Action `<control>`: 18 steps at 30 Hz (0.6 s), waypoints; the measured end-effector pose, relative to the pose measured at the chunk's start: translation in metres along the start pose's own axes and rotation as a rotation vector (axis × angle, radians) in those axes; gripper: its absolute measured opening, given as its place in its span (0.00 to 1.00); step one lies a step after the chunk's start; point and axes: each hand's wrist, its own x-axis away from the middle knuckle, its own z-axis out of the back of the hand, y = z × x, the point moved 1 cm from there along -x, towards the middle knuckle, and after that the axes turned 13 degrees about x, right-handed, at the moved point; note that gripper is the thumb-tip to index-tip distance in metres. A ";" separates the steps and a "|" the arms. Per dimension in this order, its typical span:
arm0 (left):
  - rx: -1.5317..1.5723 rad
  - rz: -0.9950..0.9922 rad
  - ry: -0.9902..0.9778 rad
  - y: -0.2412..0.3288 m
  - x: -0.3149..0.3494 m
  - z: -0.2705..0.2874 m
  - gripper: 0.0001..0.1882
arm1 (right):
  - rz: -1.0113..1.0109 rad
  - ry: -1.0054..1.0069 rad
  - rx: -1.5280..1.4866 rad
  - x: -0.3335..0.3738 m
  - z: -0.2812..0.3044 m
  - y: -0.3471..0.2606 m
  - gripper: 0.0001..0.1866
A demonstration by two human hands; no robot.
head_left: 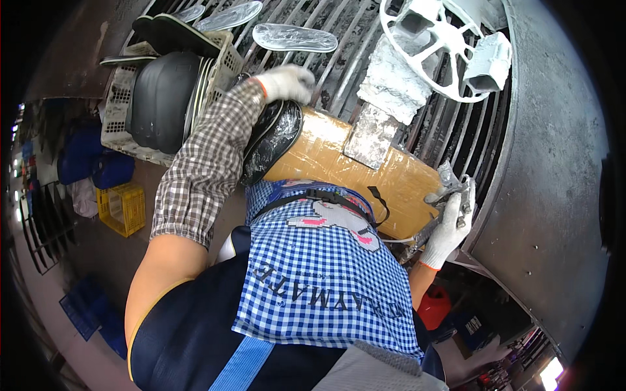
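My left hand (287,83), in a white glove, is above the metal bars, just beyond two black soles (279,133). Its fingers look bent but are blurred, and I cannot tell whether they hold anything. The soles, with shiny whitish smears, lie overlapping at the left end of a brown cardboard piece (326,146) in front of my body. At the right end of the cardboard, my gloved right hand (454,215) is closed round a grey metal spray gun (447,190). Three clear-wrapped sole shapes, including the nearest insole (295,38), rest on the bars.
A cream plastic crate (117,104) at left holds black soles standing on edge. Beyond the cardboard are a white-coated spoked wheel (450,45) and a crusted white block (394,75). A grey metal panel (548,150) borders the right. A yellow crate (122,210) stands on the floor.
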 end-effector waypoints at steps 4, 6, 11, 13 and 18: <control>-0.788 0.234 -0.227 0.016 -0.007 -0.035 0.31 | -0.070 -0.063 -0.103 0.001 0.001 -0.003 0.28; -0.888 0.220 -0.169 0.010 -0.011 -0.043 0.26 | -0.060 -0.055 -0.090 0.002 0.003 -0.004 0.28; -0.878 0.119 -0.097 -0.002 -0.022 -0.042 0.23 | -0.076 -0.023 -0.069 0.005 0.009 0.004 0.28; -0.880 0.165 -0.200 0.005 -0.024 -0.037 0.24 | -0.030 0.009 -0.020 0.003 0.010 0.009 0.28; -0.704 -0.128 -0.110 0.041 0.000 -0.043 0.27 | -0.069 0.008 -0.076 0.001 0.013 0.016 0.28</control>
